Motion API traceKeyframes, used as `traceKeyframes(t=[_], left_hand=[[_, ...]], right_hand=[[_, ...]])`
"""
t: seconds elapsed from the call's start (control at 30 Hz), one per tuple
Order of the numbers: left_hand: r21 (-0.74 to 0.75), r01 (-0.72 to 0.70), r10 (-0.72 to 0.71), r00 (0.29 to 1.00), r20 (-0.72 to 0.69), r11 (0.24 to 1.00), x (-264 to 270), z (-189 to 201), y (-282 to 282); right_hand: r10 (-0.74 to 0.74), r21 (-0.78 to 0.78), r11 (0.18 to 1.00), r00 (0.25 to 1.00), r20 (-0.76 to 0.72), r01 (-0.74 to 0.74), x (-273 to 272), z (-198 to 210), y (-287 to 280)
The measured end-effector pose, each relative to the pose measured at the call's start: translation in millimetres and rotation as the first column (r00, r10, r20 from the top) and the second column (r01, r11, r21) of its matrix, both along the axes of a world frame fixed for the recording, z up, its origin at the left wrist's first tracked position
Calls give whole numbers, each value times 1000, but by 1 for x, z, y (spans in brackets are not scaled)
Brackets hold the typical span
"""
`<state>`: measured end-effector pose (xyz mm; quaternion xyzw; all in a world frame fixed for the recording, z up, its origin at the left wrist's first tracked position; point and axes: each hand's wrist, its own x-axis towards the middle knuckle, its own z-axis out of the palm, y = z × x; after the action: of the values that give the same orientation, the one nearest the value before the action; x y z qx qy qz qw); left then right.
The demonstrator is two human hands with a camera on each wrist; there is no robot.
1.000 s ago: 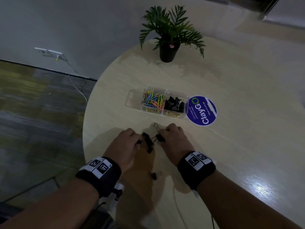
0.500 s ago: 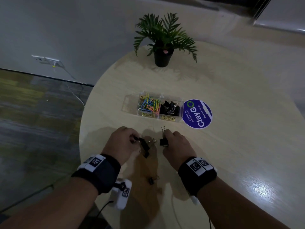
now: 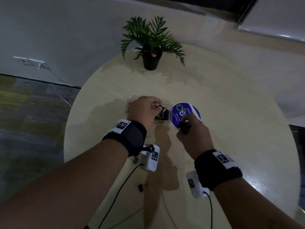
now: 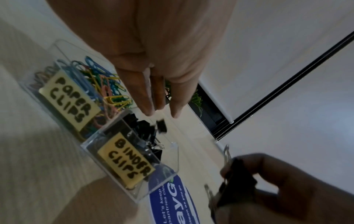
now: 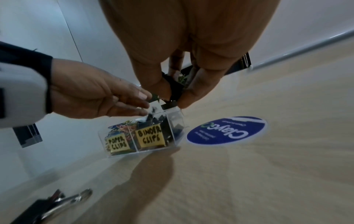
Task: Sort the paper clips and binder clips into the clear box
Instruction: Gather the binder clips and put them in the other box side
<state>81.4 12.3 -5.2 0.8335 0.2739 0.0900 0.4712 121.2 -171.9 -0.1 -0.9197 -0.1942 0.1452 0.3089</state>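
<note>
Hovering over the clear box at the centre of the head frame, my left hand has its fingers straight and pointing down, holding nothing. A small black binder clip sits in mid-air just below those fingertips, apart from them, above the compartment labelled BINDER CLIPS, which already holds a heap of black clips. To that compartment's left in the left wrist frame, the PAPER CLIPS compartment is full of coloured paper clips. My right hand, just right of the box and over the blue round sticker, pinches a larger black binder clip between thumb and fingers. One more binder clip lies on the table, low in the head frame between my forearms.
</note>
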Motion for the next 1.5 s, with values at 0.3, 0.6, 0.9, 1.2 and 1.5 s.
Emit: traceKeyframes(t=[0.3,0.6,0.9,1.2,1.5], left_hand=[[64,-142,135,986,92,988,-65,-5,21],[143,-74,71,997,23,987,-119,-26,34],[281,502,-392,844,-367,818,-135,-44,30],[309,459,-369,877,-308,833,-151,-49,53],[344,334,-249,930,-269,877,-164,-49,59]], right_hand=[[282,-139,952,957,64,-271,30,7,62],[383,-276,895,921,74,-350,30,6,73],[671,-203,721,741,-31,-662,-98,-19,8],[674,-261,706,738,-37,-658,-130,-54,-19],[621,-196,774,782,51,-602,-109,-32,32]])
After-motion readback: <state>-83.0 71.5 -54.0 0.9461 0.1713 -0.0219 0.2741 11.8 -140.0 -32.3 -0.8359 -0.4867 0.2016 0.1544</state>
